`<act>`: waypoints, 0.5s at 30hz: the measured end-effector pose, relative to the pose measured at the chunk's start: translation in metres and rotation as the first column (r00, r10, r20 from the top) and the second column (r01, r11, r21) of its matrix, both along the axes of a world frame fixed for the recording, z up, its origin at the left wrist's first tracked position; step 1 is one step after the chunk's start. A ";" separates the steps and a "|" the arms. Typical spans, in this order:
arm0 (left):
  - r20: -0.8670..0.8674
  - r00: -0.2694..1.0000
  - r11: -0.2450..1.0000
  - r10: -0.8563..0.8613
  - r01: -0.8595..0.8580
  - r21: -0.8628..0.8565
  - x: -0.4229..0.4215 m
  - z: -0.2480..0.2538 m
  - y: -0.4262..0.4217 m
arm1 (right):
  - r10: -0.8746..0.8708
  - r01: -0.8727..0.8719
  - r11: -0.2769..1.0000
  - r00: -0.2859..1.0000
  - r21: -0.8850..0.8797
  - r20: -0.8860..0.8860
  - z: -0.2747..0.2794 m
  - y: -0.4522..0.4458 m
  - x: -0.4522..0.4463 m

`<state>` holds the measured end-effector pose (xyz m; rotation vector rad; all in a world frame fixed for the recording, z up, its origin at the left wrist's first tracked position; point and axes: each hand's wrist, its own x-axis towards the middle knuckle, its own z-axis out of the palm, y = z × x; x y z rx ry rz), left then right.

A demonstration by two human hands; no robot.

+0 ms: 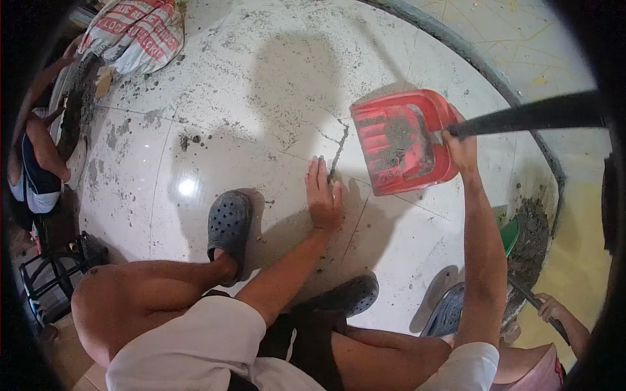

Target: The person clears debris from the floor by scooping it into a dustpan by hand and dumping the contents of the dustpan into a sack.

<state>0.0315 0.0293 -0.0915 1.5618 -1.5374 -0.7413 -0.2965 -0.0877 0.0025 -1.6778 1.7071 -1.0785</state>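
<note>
My right hand (463, 151) is closed around the base of the handle of a red dustpan (447, 171). Grey cement-like dirt lies in its scoop, and its black handle (535, 114) reaches off to the right. The scoop's mouth faces left, low over the tiles; whether it touches them I cannot tell. With fingers stretched out, my left hand (324, 199) rests palm-down at the floor, left of the pan. A dark line of swept grit (340, 148) runs up from beside its fingertips.
Grit speckles the white tiled floor (261, 163). A heap of wet grey mortar (531, 241) and a green tool (510, 236) lie at right. Another person's hand (554, 309) grips a dark handle there. Printed sacks (140, 36) stand upper left, near another person (42, 150).
</note>
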 end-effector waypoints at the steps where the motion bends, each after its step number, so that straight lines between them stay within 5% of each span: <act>1: -0.001 1.000 1.000 0.002 -0.001 0.001 -0.001 0.000 -0.002 | 0.001 0.003 0.997 0.999 0.079 -0.043 0.007 -0.007 0.005; 15: -0.041 0.999 0.997 -0.019 0.015 -0.078 -0.022 -0.003 -0.059 | 0.046 -0.031 0.986 0.995 0.161 -0.088 -0.016 -0.020 0.050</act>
